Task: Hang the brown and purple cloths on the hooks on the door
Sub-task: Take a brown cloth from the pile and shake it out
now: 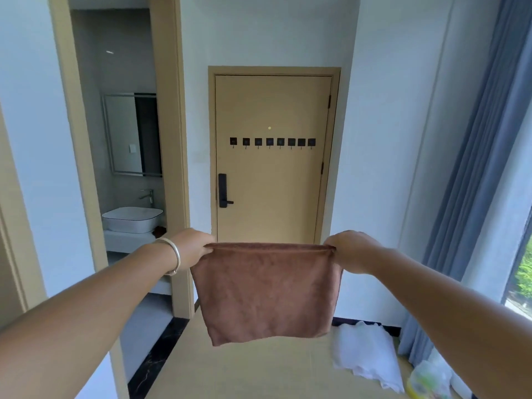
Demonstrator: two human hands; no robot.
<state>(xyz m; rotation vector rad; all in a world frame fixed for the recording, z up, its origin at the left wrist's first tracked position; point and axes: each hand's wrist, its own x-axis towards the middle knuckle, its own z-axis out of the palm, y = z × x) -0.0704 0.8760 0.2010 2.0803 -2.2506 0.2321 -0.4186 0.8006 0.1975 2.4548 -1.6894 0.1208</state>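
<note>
I am holding the brown cloth (267, 289) stretched out in front of me, my left hand (193, 249) and right hand (349, 250) each pinching a top corner. The hooks (272, 142) on the door (273, 168) are well ahead, so I judge I am carrying it over; next I need to lift its top edge onto one.

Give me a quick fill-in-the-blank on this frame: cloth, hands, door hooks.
1. The left hand and right hand each pinch a top corner of the ____ cloth.
2. The row of hooks on the door holds ____ cloths.
3. The bracelet sits on the ____ wrist.
4. The door handle is on the door's ____ side in the head view.

Missing words: brown; no; left; left
</note>
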